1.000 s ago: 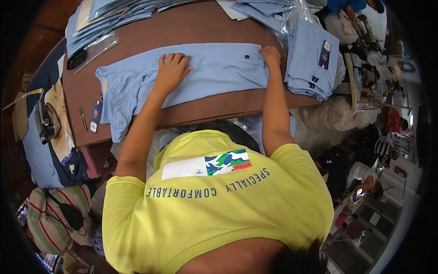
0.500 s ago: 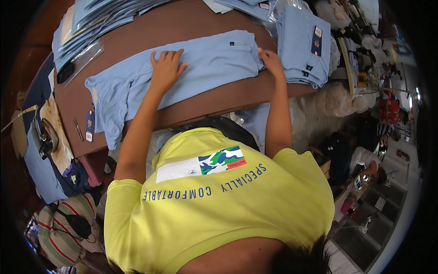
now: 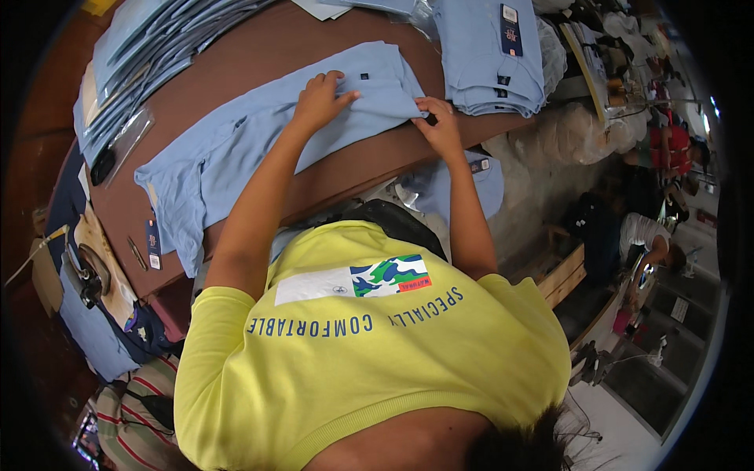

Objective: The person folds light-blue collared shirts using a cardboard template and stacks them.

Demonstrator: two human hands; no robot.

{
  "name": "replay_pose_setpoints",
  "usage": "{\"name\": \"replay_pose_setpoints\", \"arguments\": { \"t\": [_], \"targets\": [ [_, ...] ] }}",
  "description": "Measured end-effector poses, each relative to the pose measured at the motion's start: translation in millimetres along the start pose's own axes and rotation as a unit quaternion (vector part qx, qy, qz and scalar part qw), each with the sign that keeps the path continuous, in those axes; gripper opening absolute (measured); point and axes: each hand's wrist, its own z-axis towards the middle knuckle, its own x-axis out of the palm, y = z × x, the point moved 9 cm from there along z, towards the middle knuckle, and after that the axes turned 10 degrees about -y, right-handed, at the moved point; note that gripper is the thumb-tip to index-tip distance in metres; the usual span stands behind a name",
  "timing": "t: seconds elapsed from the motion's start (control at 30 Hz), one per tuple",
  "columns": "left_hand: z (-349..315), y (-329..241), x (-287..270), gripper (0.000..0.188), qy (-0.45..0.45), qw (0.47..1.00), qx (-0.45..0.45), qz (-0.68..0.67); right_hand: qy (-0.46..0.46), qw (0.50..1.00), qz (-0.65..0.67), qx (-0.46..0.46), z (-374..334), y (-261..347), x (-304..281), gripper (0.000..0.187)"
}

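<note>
A light blue garment (image 3: 267, 129) lies lengthwise across the brown table, its far right part smoothed flat and its left end rumpled, hanging over the near edge. My left hand (image 3: 320, 104) rests on its upper side with fingers and thumb apart, beside a small dark label (image 3: 364, 77). At the garment's right end, my right hand (image 3: 440, 125) pinches the near corner between thumb and fingers. Just beyond that hand is a pile of folded light blue garments (image 3: 483, 71) with a dark hang tag (image 3: 510, 30) on top.
Bagged blue garments (image 3: 157, 55) are stacked at the far left of the brown table (image 3: 314, 23). A dark hang tag (image 3: 153, 243) and small metal snips (image 3: 137, 253) lie near the left edge. An iron (image 3: 94, 271) stands further left. Other people (image 3: 640, 235) sit at right.
My left hand has slid along the garment toward its label. My right hand now grips the near right corner, and that end looks narrower. The whole view has shifted slightly.
</note>
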Motion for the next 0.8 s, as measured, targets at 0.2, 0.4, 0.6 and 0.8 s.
{"name": "replay_pose_setpoints", "arguments": {
  "t": [0.2,0.4,0.6,0.8],
  "targets": [
    [-2,-46,-2,0.034,-0.022,0.992,0.116,0.054,0.007,0.991,-0.131,0.041,-15,-4,10,0.033],
    [1,-80,-52,0.024,-0.053,0.982,0.075,-0.165,-0.013,0.999,0.021,0.027,-6,11,-10,0.021],
    [26,-71,-29,0.018,-0.096,0.984,0.115,-0.093,-0.011,0.967,0.2,0.158,-14,-11,-2,0.023],
    [25,-34,28,0.016,-0.067,0.985,0.156,0.026,0.003,0.978,-0.052,0.203,-25,-44,13,0.034]
  ]
}}
